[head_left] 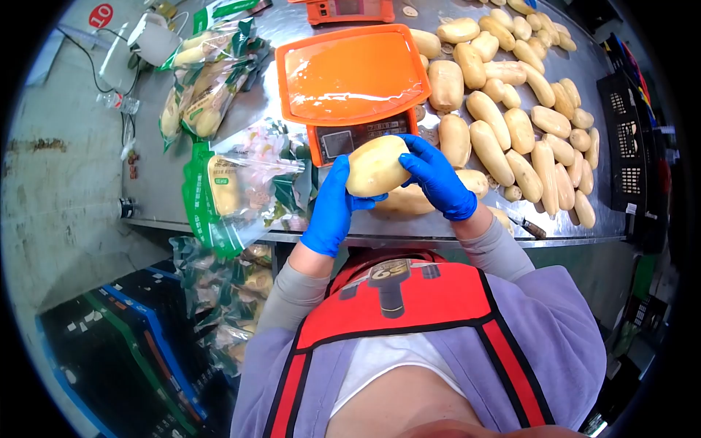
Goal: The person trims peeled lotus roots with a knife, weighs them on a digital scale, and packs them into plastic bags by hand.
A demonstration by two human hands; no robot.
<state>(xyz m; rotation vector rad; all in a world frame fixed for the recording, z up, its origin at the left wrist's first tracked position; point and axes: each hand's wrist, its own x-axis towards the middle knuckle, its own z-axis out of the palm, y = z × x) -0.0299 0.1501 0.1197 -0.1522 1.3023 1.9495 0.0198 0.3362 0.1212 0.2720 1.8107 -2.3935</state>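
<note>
In the head view, a pale, peeled lotus root piece (pixel 377 166) is held up between my two blue-gloved hands, just in front of the scale's display. My left hand (pixel 332 206) grips its left end, with fingers passing underneath. My right hand (pixel 440 180) closes on its right end from above. Below it, partly hidden by my hands, another lotus root piece (pixel 406 200) lies on the metal table. The orange digital scale (pixel 350 73) stands just beyond, nothing on its shiny tray. Left of my left hand lies a clear and green plastic bag (pixel 241 186).
Many peeled lotus roots (pixel 520 131) cover the table's right side. A knife (pixel 527 225) lies near the front edge. Filled bags (pixel 212 80) sit at the upper left, with more bags (pixel 226 299) below the table. A black crate (pixel 626 139) stands at the right edge.
</note>
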